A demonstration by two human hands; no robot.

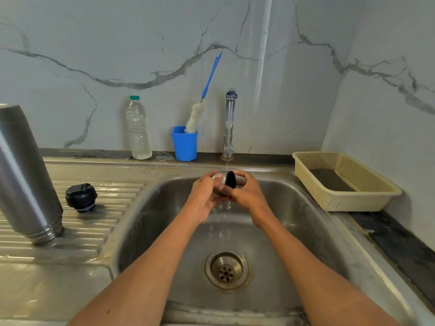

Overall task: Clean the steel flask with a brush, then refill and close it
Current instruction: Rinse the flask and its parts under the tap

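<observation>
Both forearms reach from the near edge over the sink [270,231], meeting under the tap [230,123], where a thin stream of water falls. Left hand [207,198] and right hand [247,194] curl around a small steel cup [229,180] — its dark inside faces the camera — and water drips from it toward the drain [226,270]. On the ribbed draining board at the left, the steel flask [26,175] stands upside down, tilted, mouth on the board, with its black stopper [81,197] just to its right. Far along the wall stand a clear water bottle [138,130] and a blue holder [184,143] carrying the brush [202,102]. At the right sits a cream basket [348,182] on the desk.
</observation>
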